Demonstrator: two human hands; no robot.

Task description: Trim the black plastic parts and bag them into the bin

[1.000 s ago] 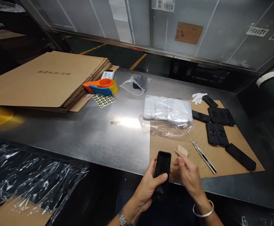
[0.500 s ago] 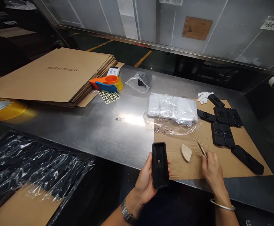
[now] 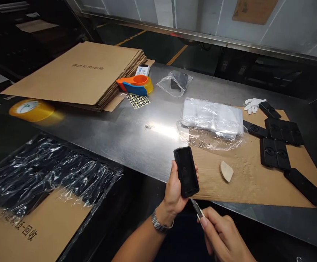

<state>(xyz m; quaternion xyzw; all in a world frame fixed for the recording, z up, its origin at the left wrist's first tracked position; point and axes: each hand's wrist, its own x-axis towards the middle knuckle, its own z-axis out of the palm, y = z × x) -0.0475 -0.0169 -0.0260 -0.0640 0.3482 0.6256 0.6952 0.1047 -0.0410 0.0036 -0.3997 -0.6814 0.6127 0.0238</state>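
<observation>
My left hand (image 3: pixel 174 187) is wrapped round a black rectangular plastic case (image 3: pixel 186 173), its hollow side facing up at me. In my right hand (image 3: pixel 221 229) is a craft knife (image 3: pixel 197 209), gripped between thumb and fingers. The knife's tip is close to the lower end of the case; I cannot tell whether it touches. A wedge-shaped pale pad (image 3: pixel 226 171) lies on the cardboard sheet (image 3: pixel 237 193) beyond my hands. Farther right on that sheet are several similar black cases (image 3: pixel 275 153), most showing a round recess.
A plastic-wrapped stack of clear bags (image 3: pixel 212 117) lies behind the pad. A white glove (image 3: pixel 253 105) is at the back right. Flattened cartons (image 3: pixel 73 78), a tape dispenser (image 3: pixel 136 84), a sticker sheet (image 3: pixel 138 100) and a tape roll (image 3: pixel 31 110) occupy the left. A plastic-lined box (image 3: pixel 52 163) stands below.
My right hand has brought the craft knife from over the cardboard sheet to the lower end of the black case. The case tilts a little differently, and the camera view has shifted.
</observation>
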